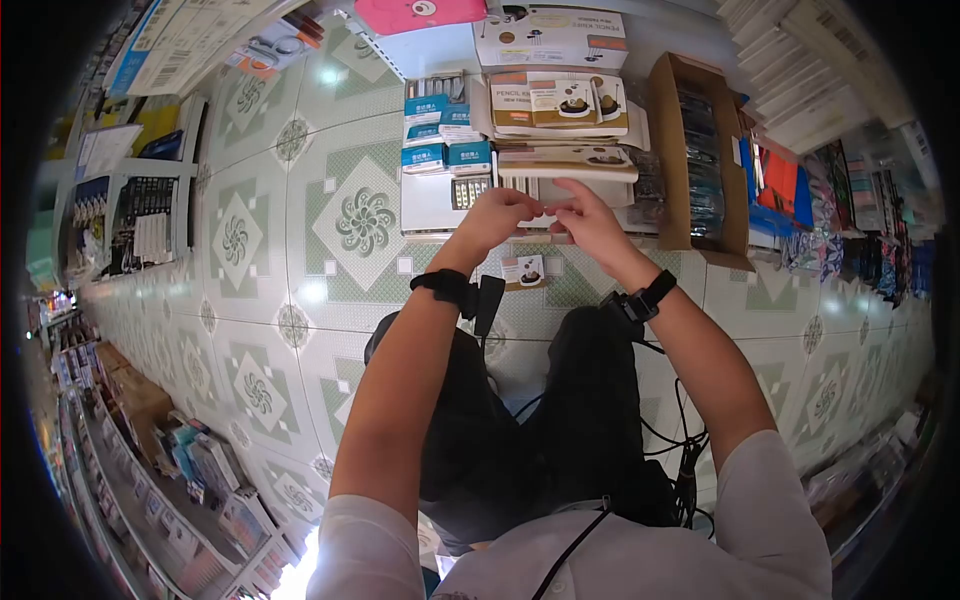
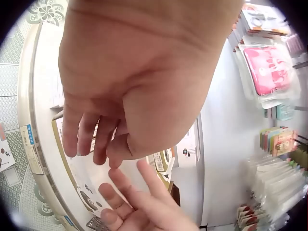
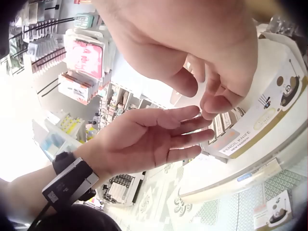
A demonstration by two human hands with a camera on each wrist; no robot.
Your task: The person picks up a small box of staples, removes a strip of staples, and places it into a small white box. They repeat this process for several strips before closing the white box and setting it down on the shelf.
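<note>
Over the front edge of a low shelf, my left hand (image 1: pixel 497 218) and right hand (image 1: pixel 590 225) meet at the fingertips. In the right wrist view the left hand (image 3: pixel 139 142) has its palm showing and fingers fairly straight, thumb near the index finger. Above it, the right hand (image 3: pixel 202 43) has loosely bent fingers, their tips right at the left fingertips. Nothing shows held in either hand. Just beyond the hands is an open box printed "PENCIL KNIFE" (image 3: pixel 262 118), with packs (image 3: pixel 224 122) inside. A small printed card (image 1: pixel 523 272) lies on the floor below.
More pencil knife boxes (image 1: pixel 550 40) stand behind. Small blue boxes (image 1: pixel 424 158) are stacked at the left, and a long brown carton (image 1: pixel 740 215) of wrapped goods stands at the right. Stocked shelves line both sides. Black cables (image 1: pixel 690 450) hang beside the right leg.
</note>
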